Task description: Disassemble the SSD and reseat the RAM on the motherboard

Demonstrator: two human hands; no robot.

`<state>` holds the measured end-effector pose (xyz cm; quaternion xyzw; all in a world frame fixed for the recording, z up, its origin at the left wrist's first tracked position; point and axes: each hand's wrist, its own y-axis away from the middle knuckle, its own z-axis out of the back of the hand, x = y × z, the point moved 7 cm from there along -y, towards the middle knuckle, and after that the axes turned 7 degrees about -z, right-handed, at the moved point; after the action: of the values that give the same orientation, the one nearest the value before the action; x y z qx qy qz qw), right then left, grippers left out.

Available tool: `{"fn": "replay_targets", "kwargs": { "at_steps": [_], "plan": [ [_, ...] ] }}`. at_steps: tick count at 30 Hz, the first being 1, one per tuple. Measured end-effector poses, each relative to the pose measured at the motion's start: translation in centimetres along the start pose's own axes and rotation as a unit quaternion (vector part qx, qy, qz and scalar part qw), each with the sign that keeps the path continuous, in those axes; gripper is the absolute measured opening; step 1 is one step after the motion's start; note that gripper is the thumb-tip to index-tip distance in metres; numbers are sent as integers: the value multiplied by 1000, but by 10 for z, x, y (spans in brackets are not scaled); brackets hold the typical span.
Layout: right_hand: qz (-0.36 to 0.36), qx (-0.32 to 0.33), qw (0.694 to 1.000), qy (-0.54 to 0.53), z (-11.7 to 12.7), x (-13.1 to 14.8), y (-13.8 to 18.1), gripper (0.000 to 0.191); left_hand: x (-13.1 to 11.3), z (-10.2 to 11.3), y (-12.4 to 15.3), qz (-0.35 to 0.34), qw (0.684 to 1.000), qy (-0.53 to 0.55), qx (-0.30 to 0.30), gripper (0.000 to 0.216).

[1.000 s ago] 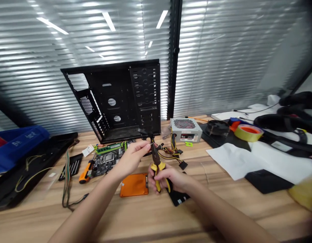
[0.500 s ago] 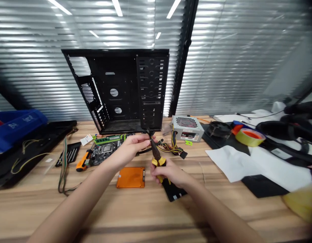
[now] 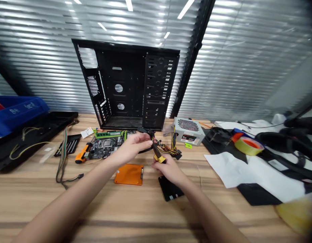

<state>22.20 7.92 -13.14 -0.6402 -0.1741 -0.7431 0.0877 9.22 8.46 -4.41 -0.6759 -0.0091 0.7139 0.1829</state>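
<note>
My right hand (image 3: 169, 169) is closed round a pair of pliers (image 3: 159, 158) with yellow handles, mostly hidden in the palm. The dark jaws point up and away, toward my left hand (image 3: 134, 145). My left fingers pinch a small black cable part (image 3: 145, 130) at the tip of the jaws; its exact kind cannot be made out. Whether the jaws grip it is unclear. Below the left hand lies an orange drive (image 3: 129, 174). A black flat drive-like case (image 3: 169, 189) rests under my right wrist.
An open black computer case (image 3: 127, 84) stands at the back. A motherboard (image 3: 105, 146) and an orange-handled screwdriver (image 3: 82, 154) lie left. Right of my hands are a power supply (image 3: 188, 130), white paper (image 3: 224, 168) and a yellow tape roll (image 3: 249, 145).
The pliers have tilted, and their handles now show less. Black cable part is raised slightly between my hands. The whole view has shifted and tilted a little.
</note>
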Motion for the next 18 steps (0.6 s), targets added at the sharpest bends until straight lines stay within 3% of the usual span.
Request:
{"fn": "replay_targets", "kwargs": {
  "at_steps": [5,9,13,16,18],
  "plan": [
    [-44,40,998,-26,-5,-3,2,19,1,-2,1,11,1000,12,24,32],
    [-19,45,999,-18,-5,-2,2,19,3,-3,3,35,998,40,28,36],
    [13,7,999,47,1,0,3,15,11,1,1,57,998,34,13,38],
    [27,-13,997,77,3,1,3,16,13,1,0,41,999,8,23,38],
    [-3,-7,999,53,2,-3,3,17,5,6,3,2,998,-63,-10,42]
  ]
}}
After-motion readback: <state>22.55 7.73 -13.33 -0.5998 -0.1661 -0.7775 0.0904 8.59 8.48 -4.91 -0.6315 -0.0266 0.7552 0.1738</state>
